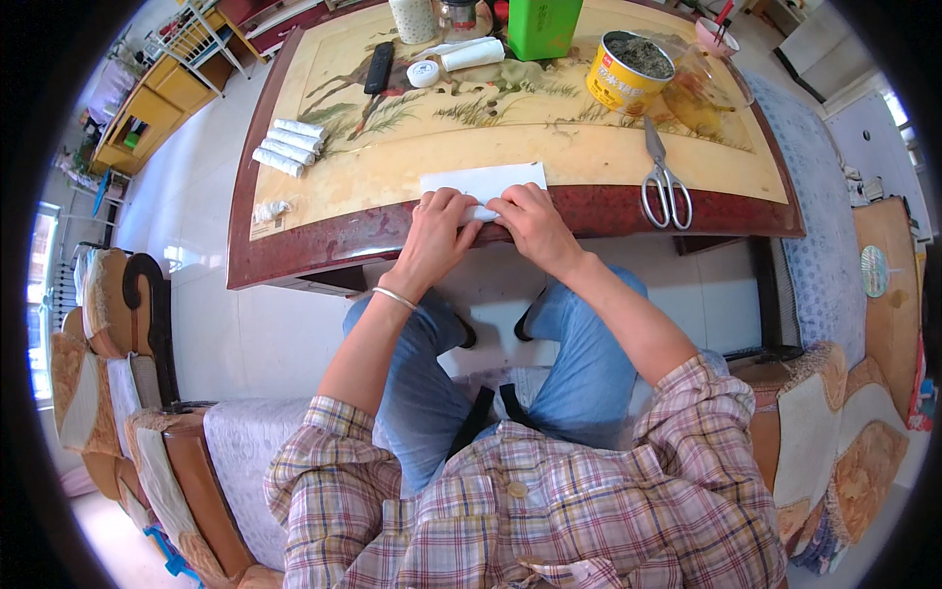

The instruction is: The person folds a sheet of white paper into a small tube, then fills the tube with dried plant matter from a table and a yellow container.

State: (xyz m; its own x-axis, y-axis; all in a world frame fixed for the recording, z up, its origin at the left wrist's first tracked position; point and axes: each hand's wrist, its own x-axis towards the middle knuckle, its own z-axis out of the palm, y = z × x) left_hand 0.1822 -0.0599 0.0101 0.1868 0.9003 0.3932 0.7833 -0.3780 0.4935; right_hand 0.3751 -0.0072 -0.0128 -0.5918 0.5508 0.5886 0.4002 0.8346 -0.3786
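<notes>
A white sheet of paper [482, 179] lies at the front edge of the table, its near end curled into a roll [480, 214]. My left hand [441, 224] grips the roll's left end, and my right hand [531, 224] grips its right end. Several white paper rolls [288, 147] lie side by side at the table's left, with a small clear plastic packet [271, 211] below them. On the right, metal scissors [664, 180] lie with blades pointing away. Behind them stands a yellow tub [629, 77] filled with dark, crumbly material.
Farther back on the table [353, 239] are a black remote control [379, 68], a round white lid [423, 73], a white roll [473, 54], a green box [543, 26], a patterned white cup [412, 20] and a pink bowl [716, 38]. A clear plastic bag [699, 92] lies beside the tub.
</notes>
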